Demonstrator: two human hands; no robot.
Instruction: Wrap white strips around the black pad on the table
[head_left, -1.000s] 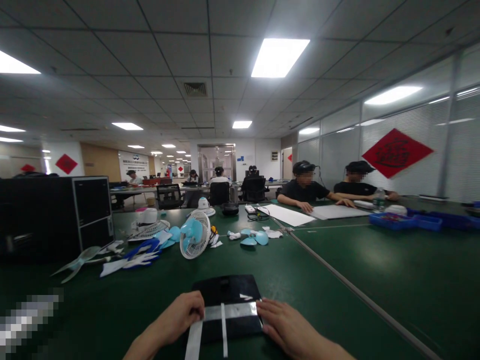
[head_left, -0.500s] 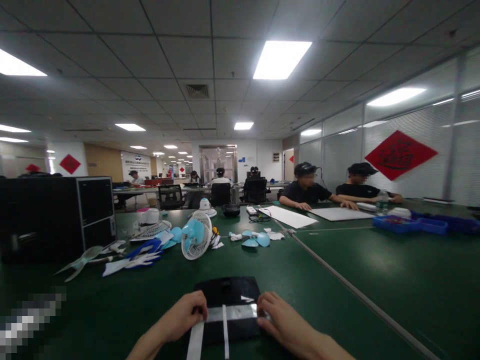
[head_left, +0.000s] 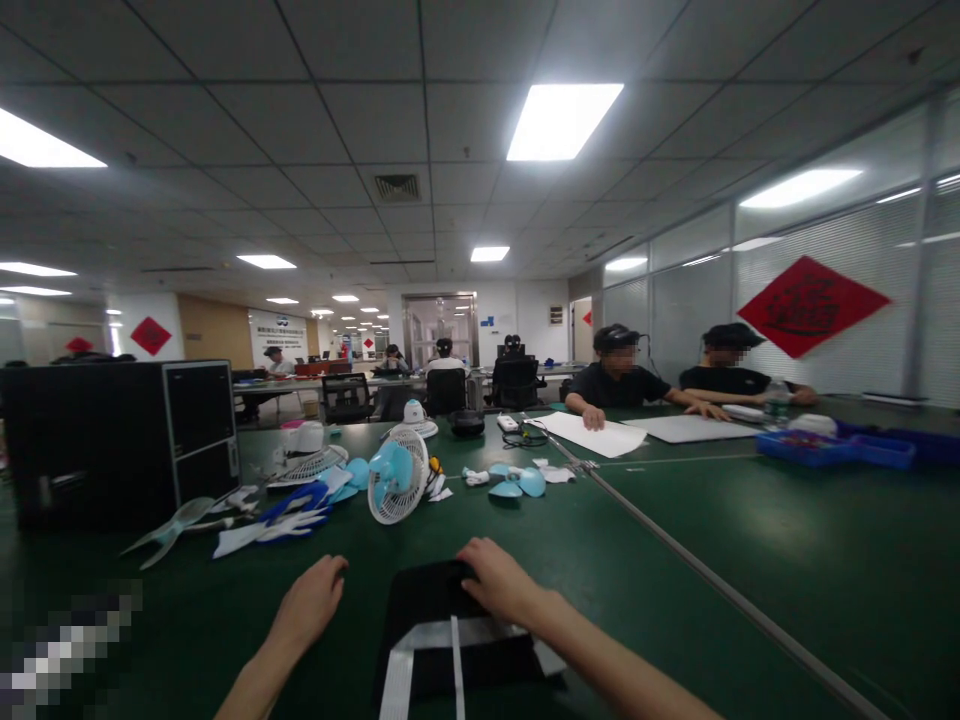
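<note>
Finding my left hand [head_left: 313,600] off the band [head_left: 430,634], fingers released, that end unheld. My right hand [head_left: 504,582] has moved to the far edge of the panel [head_left: 421,592]; grip cannot be told

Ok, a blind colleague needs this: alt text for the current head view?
A person's right hand reaches over a flat black object bearing pale strips on a green table, the left hand apart to its left. Beyond are a blue-and-white fan head and a black computer case.

Grey tiled ceiling [head_left: 360,50], lit panels [head_left: 566,122], slatted blinds [head_left: 870,365], red diamond poster [head_left: 814,306], black chairs [head_left: 447,391]
</note>
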